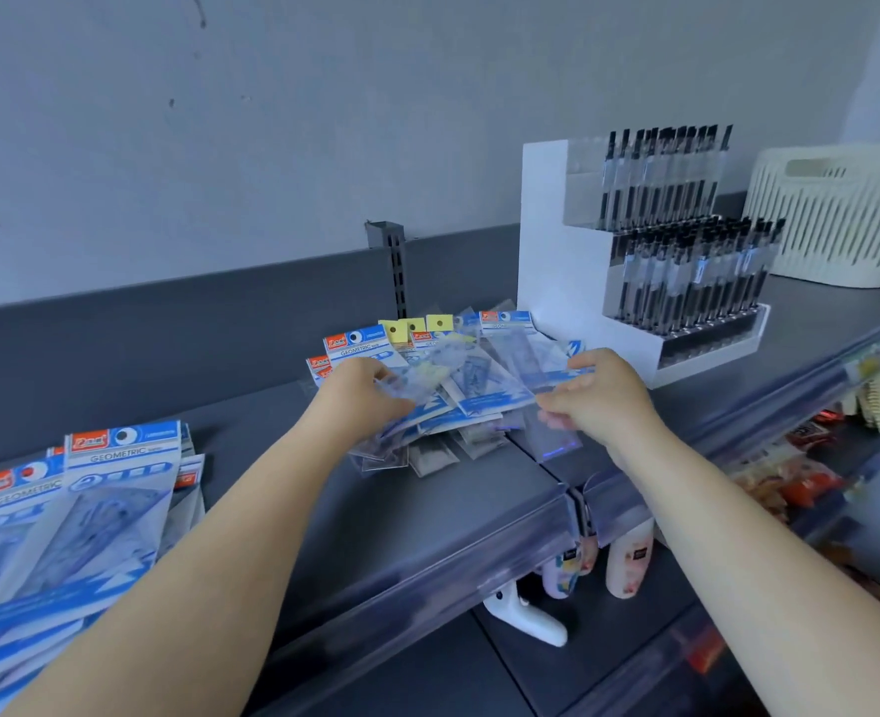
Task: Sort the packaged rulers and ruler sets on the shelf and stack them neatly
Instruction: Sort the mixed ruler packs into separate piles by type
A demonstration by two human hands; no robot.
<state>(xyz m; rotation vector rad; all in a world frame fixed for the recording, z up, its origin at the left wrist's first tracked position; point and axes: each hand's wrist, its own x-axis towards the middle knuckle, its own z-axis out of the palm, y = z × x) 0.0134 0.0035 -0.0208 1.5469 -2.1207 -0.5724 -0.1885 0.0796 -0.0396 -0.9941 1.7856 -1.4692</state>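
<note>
A loose heap of packaged ruler sets (458, 375) with blue, white and red headers lies mid-shelf, with a few yellow-tagged packs (417, 326) at its back. My left hand (360, 393) grips the heap's left packs. My right hand (598, 395) pinches a clear pack (557, 432) at the heap's right edge. A second pile of blue geometric sets (81, 509) lies fanned at the left end of the grey shelf (293, 483).
A white tiered display of black pens (681, 261) stands just right of the heap. A cream slotted basket (836, 214) sits behind it at far right. A grey back panel (169, 318) runs along the rear. Lower shelves hold bottles (629, 561) and snack packs (800, 473).
</note>
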